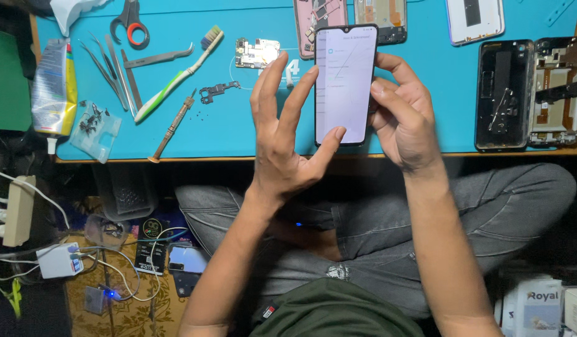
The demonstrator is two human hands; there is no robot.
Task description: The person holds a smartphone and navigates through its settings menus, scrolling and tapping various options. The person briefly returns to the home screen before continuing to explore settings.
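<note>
- Head view: table edge (238, 158) crosses mid-frame; bare blue mat lies between the hands and the tools at upper left.
- Left hand (287, 140): fingers spread, thumb tip touching the phone (345, 84).
- Right hand (401, 118) grips the phone's right edge, upper centre.

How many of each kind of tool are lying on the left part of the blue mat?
Scissors: 1
Tweezers: 3
Toothbrush: 1
Screwdriver: 1
Total: 6
A thin dark tool beside the tweezers is too unclear to class, so it is left out.
</note>
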